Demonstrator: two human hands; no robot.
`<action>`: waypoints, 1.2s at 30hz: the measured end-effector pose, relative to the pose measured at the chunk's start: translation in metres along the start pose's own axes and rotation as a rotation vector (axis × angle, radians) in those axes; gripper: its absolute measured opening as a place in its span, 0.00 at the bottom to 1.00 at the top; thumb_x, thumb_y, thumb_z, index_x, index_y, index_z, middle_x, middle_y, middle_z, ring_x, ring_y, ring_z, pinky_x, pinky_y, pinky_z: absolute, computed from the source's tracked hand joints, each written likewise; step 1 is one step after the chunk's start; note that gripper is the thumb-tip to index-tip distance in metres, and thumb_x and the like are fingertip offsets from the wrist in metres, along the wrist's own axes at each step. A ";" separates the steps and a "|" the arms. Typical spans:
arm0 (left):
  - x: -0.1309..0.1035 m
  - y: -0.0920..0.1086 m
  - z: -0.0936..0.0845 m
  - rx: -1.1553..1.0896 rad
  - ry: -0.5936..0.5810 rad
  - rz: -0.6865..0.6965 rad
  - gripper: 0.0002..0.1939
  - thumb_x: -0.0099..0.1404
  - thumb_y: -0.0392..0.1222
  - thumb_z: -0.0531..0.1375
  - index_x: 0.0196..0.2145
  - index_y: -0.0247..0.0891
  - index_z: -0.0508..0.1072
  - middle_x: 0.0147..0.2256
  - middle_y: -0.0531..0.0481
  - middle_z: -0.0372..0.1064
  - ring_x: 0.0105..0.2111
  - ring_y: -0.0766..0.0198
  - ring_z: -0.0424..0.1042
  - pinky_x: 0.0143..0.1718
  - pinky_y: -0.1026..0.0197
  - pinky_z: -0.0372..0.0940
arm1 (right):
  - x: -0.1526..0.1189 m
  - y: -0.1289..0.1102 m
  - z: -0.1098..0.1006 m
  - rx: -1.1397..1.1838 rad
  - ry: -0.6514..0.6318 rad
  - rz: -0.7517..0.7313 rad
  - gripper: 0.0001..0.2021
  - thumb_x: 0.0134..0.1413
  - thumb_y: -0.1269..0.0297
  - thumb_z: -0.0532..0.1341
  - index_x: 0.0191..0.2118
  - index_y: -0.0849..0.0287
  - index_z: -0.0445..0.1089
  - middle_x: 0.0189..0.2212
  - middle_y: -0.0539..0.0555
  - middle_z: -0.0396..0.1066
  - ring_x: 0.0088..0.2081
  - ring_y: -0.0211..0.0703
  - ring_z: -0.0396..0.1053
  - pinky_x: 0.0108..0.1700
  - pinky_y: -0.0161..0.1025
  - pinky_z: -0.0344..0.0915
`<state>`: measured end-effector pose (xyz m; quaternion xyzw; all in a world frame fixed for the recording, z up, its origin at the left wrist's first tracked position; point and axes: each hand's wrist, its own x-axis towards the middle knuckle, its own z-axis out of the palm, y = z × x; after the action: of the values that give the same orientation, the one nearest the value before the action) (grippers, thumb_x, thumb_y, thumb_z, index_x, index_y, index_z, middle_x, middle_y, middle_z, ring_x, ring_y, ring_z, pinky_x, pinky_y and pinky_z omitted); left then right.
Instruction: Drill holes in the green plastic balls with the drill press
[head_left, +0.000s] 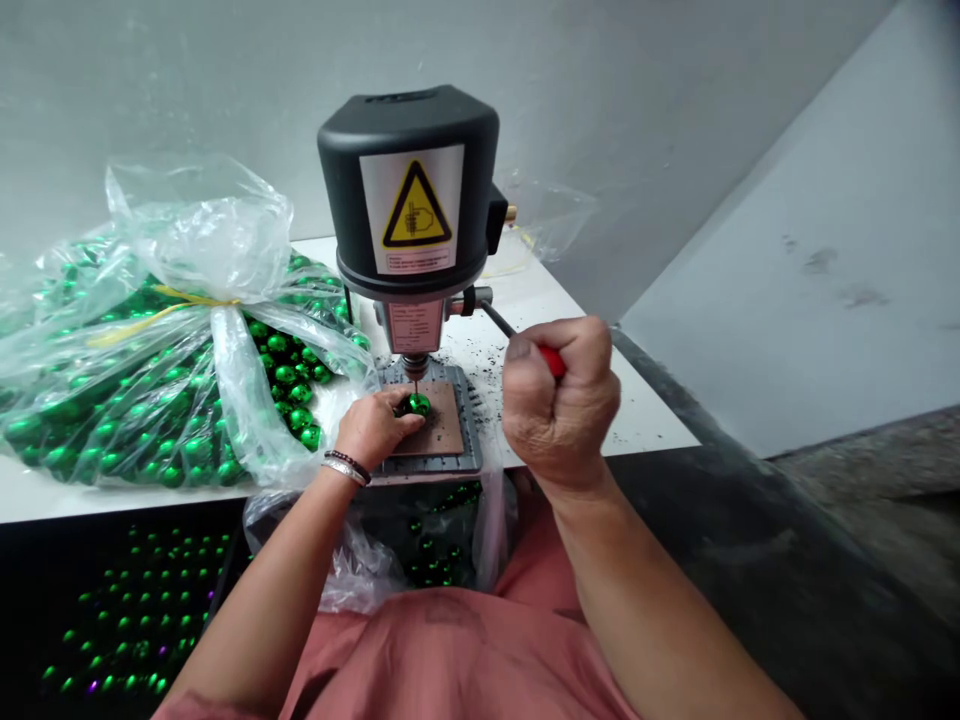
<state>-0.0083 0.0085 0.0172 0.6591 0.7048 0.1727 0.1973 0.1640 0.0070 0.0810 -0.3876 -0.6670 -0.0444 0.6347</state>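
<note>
My left hand (379,430) pinches a shiny green ball (419,404) between thumb and fingers, on a brown board (447,425) over the grey base plate (471,450) of a small drill press (420,200). The thin drill bit (416,383) points down at the top of the ball; whether it has entered the ball I cannot tell. My right hand (559,405) is wrapped round the red knob (553,361) of the press's lever (499,320), to the right of the machine.
A large clear plastic bag (255,400) of green balls, with a yellow tie (180,298), lies left on the white table (637,420). Dark shavings surround the base. An open bag (352,560) with green balls hangs below the table edge; a black tray (30,570) holds several more.
</note>
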 end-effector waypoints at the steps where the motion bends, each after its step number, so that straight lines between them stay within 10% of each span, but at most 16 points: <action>1: 0.000 0.000 0.000 0.018 -0.001 -0.001 0.20 0.53 0.49 0.59 0.45 0.46 0.73 0.39 0.50 0.74 0.36 0.59 0.71 0.37 0.62 0.62 | -0.003 0.002 0.001 -0.006 0.007 -0.007 0.03 0.50 0.71 0.53 0.29 0.56 0.57 0.20 0.44 0.57 0.20 0.27 0.55 0.24 0.30 0.56; 9: 0.000 -0.001 0.001 0.056 -0.002 0.007 0.21 0.54 0.50 0.58 0.46 0.47 0.72 0.38 0.50 0.74 0.34 0.60 0.71 0.34 0.63 0.61 | -0.026 0.011 0.009 0.066 0.048 0.011 0.04 0.48 0.72 0.54 0.32 0.57 0.59 0.23 0.46 0.61 0.25 0.29 0.59 0.29 0.31 0.59; 21: -0.028 -0.005 -0.008 -0.082 -0.045 0.109 0.17 0.53 0.46 0.58 0.40 0.41 0.74 0.33 0.50 0.73 0.32 0.62 0.69 0.34 0.63 0.61 | 0.052 -0.012 0.007 0.124 0.022 0.139 0.09 0.54 0.66 0.52 0.24 0.58 0.56 0.19 0.45 0.55 0.23 0.29 0.53 0.28 0.32 0.55; 25: -0.040 -0.011 -0.017 -0.238 -0.254 0.167 0.22 0.47 0.45 0.64 0.42 0.39 0.73 0.40 0.48 0.71 0.38 0.60 0.69 0.41 0.61 0.62 | 0.049 -0.012 0.008 0.143 0.029 0.144 0.09 0.54 0.65 0.53 0.24 0.58 0.56 0.19 0.45 0.55 0.22 0.29 0.53 0.26 0.31 0.55; 36: -0.020 -0.008 -0.014 -1.177 -0.176 -0.238 0.18 0.49 0.35 0.59 0.40 0.35 0.65 0.28 0.54 0.66 0.29 0.70 0.68 0.38 0.63 0.63 | 0.048 -0.009 0.007 0.169 0.006 0.112 0.10 0.55 0.60 0.51 0.25 0.57 0.57 0.19 0.45 0.55 0.23 0.28 0.54 0.27 0.32 0.57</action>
<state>-0.0209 -0.0113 0.0263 0.3679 0.5409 0.4550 0.6042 0.1584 0.0267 0.1262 -0.3694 -0.6438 0.0465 0.6685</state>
